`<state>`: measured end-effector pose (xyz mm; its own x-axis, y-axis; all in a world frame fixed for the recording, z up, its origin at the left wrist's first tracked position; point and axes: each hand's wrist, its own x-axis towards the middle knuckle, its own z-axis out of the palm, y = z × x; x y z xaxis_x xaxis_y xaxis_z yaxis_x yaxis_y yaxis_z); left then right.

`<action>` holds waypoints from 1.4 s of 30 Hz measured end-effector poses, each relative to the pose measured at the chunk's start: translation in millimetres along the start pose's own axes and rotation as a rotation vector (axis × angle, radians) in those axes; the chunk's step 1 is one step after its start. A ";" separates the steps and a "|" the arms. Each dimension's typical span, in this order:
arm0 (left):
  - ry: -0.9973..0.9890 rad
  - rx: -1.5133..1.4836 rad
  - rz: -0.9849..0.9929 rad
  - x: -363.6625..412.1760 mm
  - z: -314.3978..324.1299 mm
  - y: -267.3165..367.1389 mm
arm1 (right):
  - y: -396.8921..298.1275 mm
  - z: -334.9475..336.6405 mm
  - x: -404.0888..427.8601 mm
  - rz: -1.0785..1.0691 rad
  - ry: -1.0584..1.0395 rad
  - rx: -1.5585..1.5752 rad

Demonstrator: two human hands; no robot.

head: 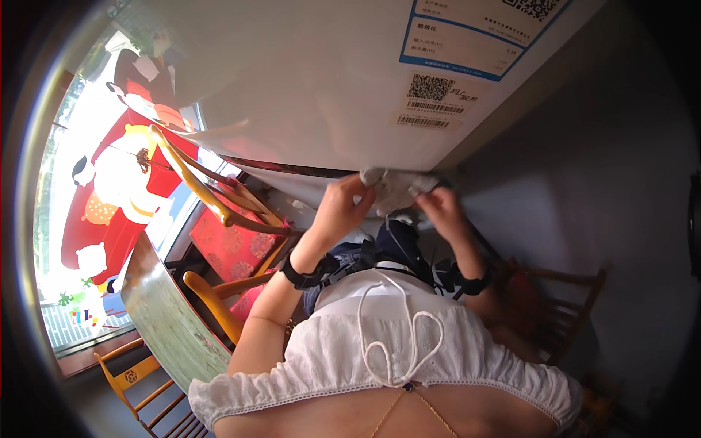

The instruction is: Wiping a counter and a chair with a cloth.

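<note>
A crumpled grey-white cloth [397,191] is stretched between my two hands, at waist height close to the appliance. My left hand [346,205] pinches its left end between thumb and fingers. At the right end, my right hand [441,211] grips the cloth's edge. Both wrists wear black bands. Just beyond the cloth rises a tall white appliance [306,93], probably a floor-standing air conditioner, with an energy label [460,41] and a barcode sticker [435,98] on its side. The cloth hides part of its lower front.
To the left stand wooden armchairs with red patterned cushions [235,241] and a green-topped table [164,312]. A bright window with colourful cartoon figures [120,180] lies beyond. On the right are a grey wall [602,164] and another wooden chair [575,301].
</note>
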<state>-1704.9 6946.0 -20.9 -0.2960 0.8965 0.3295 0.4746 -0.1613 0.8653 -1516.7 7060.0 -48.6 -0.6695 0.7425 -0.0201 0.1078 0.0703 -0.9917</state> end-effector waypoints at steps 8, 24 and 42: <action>0.342 0.066 0.497 60.6 -16.3 106.6 | -133.1 -9.3 5.4 -0.605 0.479 0.160; -0.137 -0.078 -0.068 10.4 0.0 9.9 | 33.2 -15.3 2.9 -0.046 0.193 -0.086; 1.022 0.403 0.129 28.4 -149.4 64.6 | -142.9 180.4 77.8 -0.432 -0.444 0.495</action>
<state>-1806.5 6899.4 100.8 -0.6823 0.0895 0.7256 0.7311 0.0836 0.6771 -1716.7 6987.6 68.7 -0.8195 0.3744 0.4338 -0.4977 -0.0902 -0.8626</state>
